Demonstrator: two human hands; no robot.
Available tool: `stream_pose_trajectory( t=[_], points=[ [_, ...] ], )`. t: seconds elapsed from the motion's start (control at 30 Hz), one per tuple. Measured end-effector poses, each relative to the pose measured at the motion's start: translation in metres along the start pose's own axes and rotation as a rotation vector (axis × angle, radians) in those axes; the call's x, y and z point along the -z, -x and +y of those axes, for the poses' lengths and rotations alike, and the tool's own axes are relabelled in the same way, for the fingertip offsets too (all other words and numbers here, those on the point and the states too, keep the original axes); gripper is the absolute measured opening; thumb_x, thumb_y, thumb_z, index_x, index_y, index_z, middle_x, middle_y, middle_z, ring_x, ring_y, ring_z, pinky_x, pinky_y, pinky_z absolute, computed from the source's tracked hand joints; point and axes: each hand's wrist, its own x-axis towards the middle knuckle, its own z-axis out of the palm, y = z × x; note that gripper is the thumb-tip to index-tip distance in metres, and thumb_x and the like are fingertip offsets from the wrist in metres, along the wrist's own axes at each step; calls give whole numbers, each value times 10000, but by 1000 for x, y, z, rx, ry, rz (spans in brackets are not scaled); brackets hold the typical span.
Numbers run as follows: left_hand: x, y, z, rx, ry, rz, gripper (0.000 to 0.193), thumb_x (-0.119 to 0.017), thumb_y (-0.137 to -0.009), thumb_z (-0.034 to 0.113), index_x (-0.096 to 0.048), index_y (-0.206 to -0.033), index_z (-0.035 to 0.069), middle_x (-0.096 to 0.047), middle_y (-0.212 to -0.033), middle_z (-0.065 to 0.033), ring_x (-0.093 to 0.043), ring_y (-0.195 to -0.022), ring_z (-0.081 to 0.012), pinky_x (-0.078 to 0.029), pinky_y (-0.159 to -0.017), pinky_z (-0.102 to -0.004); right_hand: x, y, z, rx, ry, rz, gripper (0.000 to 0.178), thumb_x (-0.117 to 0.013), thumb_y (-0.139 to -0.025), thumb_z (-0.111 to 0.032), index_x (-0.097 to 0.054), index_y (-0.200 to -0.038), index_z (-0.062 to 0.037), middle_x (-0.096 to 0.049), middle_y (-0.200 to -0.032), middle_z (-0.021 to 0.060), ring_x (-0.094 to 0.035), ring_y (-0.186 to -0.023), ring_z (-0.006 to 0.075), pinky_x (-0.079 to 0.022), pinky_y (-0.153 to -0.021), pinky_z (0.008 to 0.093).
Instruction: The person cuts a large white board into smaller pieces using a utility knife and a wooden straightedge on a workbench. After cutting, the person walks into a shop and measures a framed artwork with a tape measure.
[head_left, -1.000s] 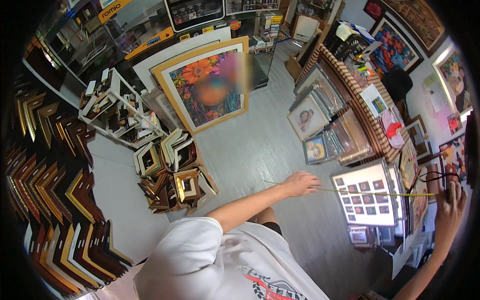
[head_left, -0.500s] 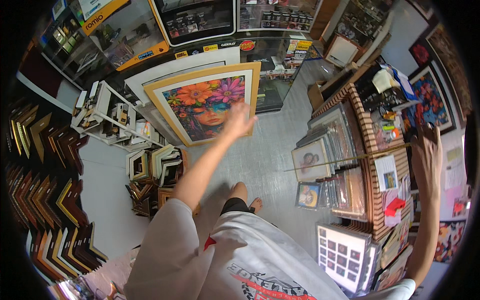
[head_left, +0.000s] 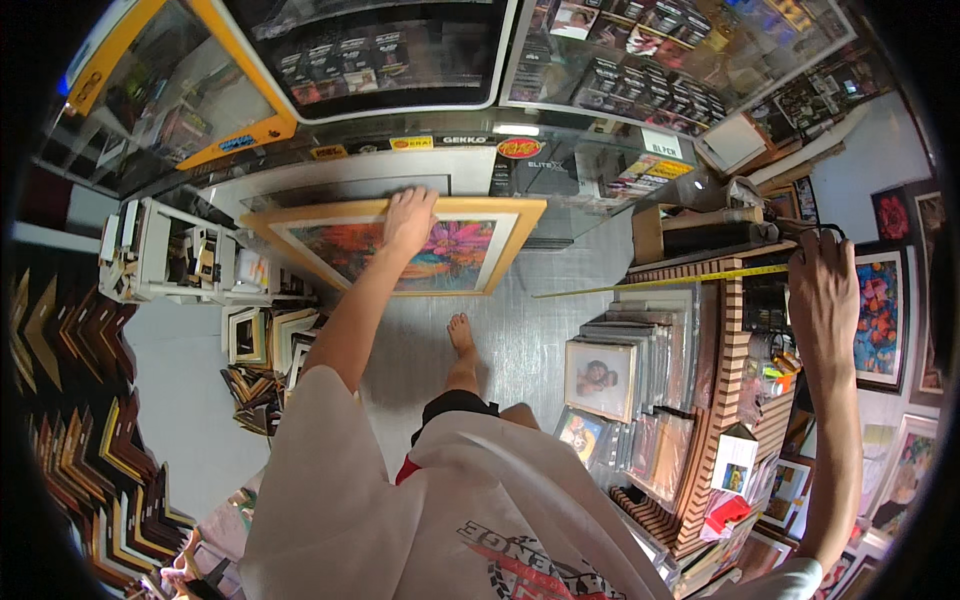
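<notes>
My left hand (head_left: 410,215) grips the top edge of a light wooden picture frame (head_left: 455,250), its fingers hooked over the rim. The framed picture has orange and pink flowers inside a white mat. It tilts back against a paler frame (head_left: 330,188) standing behind it. Over on the right, my right hand (head_left: 825,285) is wrapped around a dark tape measure, mostly hidden by the fingers. Its yellow blade (head_left: 680,278) sticks out leftward over the floor, the free end apart from the picture frame.
A glass display case (head_left: 545,185) stands behind the frames. At right, a striped wooden rack (head_left: 728,400) has several framed pictures (head_left: 600,375) leaning against it. A white shelf (head_left: 150,250) and moulding corner samples (head_left: 90,440) line the left. Part of another person (head_left: 182,570) shows lower left.
My left hand has reached the frame's top edge and closed on it. I have stepped closer to the frames. My right hand still holds the tape measure, its blade extended.
</notes>
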Motion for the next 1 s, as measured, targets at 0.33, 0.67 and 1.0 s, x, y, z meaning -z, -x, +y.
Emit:
stream_pose_trajectory(
  t=[0.33,0.67,1.0],
  points=[
    [26,82,30,-4,222,-112,91,-632,-906,133,-613,-968,68,-574,-948,-107,-572,-976,-313,-461,-817,-453,-8,-143,-20,212,-71,74,179,-591,-857,-181,-731,-873,-72,-586,-955,71,-532,-1011,224,-381,-945,353],
    [40,132,50,99,251,-447,268,-698,-880,206,-653,-1135,138,-611,-1101,-118,-558,-1146,-321,-434,-1010,-465,-7,-211,-53,355,110,-34,224,-582,-899,-260,-784,-929,-168,-617,-952,43,-529,-1009,204,-326,-939,374],
    [51,89,5,-78,650,-800,422,-806,-819,287,-648,-1174,121,-622,-1168,-143,-603,-1109,-339,-500,-932,-448,0,-232,-57,326,66,-130,206,-594,-890,-236,-777,-922,-145,-604,-955,28,-520,-1009,186,-341,-927,346]
  ],
)
